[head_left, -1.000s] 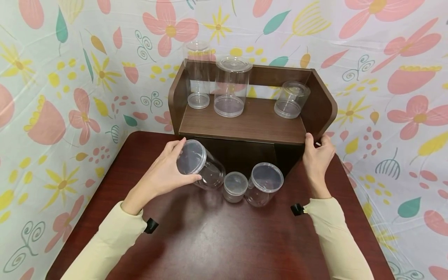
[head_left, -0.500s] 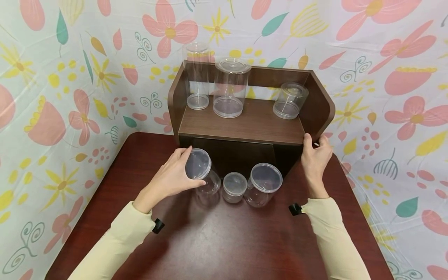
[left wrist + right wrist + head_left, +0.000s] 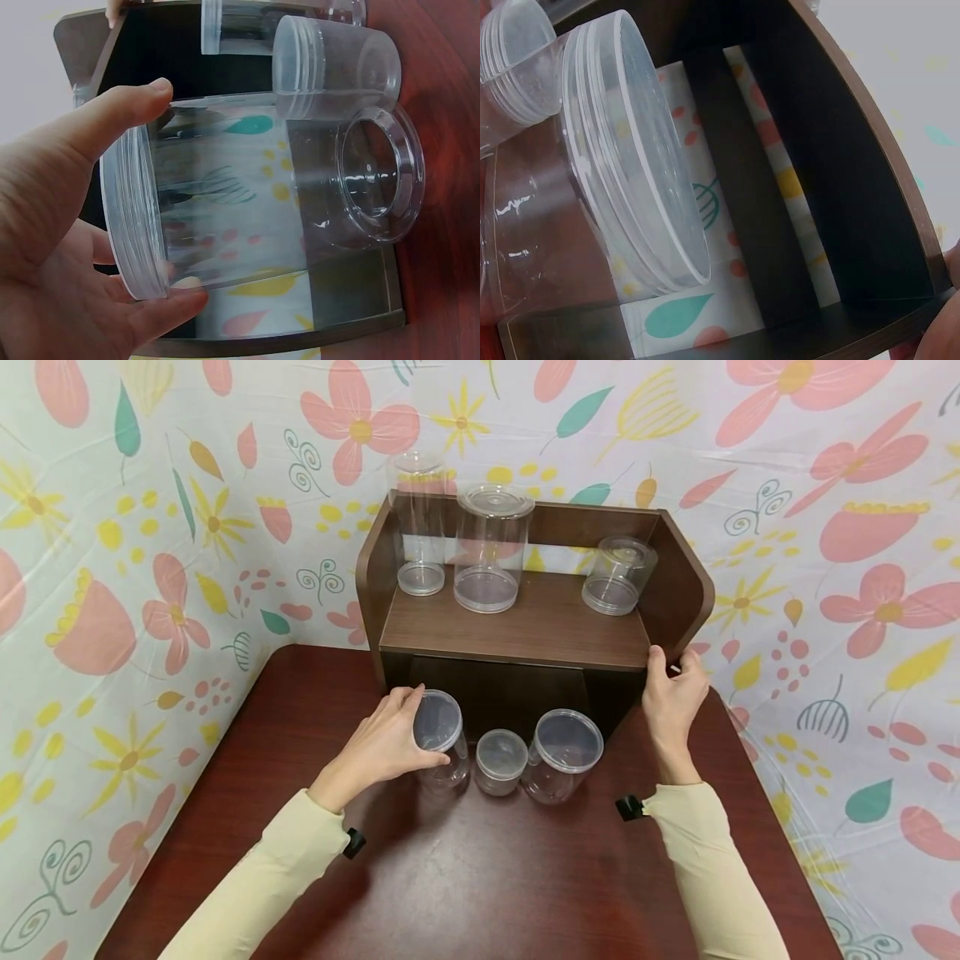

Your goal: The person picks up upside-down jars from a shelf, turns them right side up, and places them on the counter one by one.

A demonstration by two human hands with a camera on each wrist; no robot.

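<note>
A clear plastic jar with a frosted lid [image 3: 441, 720] stands on the table, in front of the left part of a brown wooden shelf [image 3: 517, 628]. My left hand [image 3: 378, 745] grips this jar near its lid, thumb on one side and fingers on the other; in the left wrist view the jar's base [image 3: 375, 176] meets the table. Just right of it are a small lidded jar [image 3: 501, 760] and a wider lidded jar [image 3: 567, 745], close together. My right hand [image 3: 677, 703] holds the shelf's front right corner, thumb on the front edge; some of its fingers are hidden.
On the upper board stand a tall narrow jar [image 3: 422, 527], a wide jar [image 3: 491, 550] and a short jar [image 3: 618, 577], lids down. The dark red table [image 3: 465, 877] reaches forward from the shelf. Flower-patterned cloth [image 3: 180, 610] hangs behind and at both sides.
My left hand has moved right and nearer to me with its jar, which was tilted and now stands upright beside the small jar. My right hand has stayed on the shelf corner.
</note>
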